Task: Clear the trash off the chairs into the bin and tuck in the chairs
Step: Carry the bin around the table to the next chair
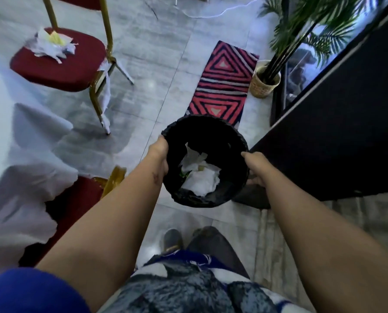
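- Both hands are on the bin (222, 132): left hand (160, 154) curled over the left rim, right hand (257, 169) clamped round the right wall, thumb on top.
- Crumpled paper (197, 177) lies loose inside; tip the bin and it spills.
- Near chair (75, 199), lower left, has its seat partly under the tablecloth (30, 141).
- Far chair (59, 66) stands well out, with 1 heap of trash (50, 45) on the seat. It's loose stuff, and a careless sweep would scatter scraps across the floor.
- Rug (222, 82) lies just beyond the bin; its edge could catch a foot.
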A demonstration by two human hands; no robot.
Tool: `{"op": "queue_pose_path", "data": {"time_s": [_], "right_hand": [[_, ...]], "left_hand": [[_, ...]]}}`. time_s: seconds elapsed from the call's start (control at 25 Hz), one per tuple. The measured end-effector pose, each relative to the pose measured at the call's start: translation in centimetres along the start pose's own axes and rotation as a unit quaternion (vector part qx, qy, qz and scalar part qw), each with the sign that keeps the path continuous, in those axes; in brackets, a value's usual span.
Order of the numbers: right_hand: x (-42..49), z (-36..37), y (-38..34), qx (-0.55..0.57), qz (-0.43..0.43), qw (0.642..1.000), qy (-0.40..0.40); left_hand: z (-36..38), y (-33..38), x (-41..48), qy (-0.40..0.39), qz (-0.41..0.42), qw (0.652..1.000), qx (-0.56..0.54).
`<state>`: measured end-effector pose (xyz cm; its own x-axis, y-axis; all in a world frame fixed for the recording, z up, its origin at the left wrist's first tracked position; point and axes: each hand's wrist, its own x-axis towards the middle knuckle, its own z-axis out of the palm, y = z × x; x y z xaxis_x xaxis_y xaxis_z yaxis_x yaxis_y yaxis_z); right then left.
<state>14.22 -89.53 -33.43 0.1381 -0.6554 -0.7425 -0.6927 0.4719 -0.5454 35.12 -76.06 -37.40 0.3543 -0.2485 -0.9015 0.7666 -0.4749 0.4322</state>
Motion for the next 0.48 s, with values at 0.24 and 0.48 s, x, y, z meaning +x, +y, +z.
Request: {"op": "queue_pose_path", "data": {"time_s": [0.24,0.48], "right_hand": [[11.4,1.2,-14.8,-0.058,-0.02,0.998,-0.033],[19.7,4.0,-31.9,-0.145,-0.079,0.984,-0.071]], "left_hand": [[3.4,14.6,1.9,-0.02,-0.019,1.0,0.001],[5.0,28.2,7.1,0.038,-0.042,0.997,-0.058]]}}
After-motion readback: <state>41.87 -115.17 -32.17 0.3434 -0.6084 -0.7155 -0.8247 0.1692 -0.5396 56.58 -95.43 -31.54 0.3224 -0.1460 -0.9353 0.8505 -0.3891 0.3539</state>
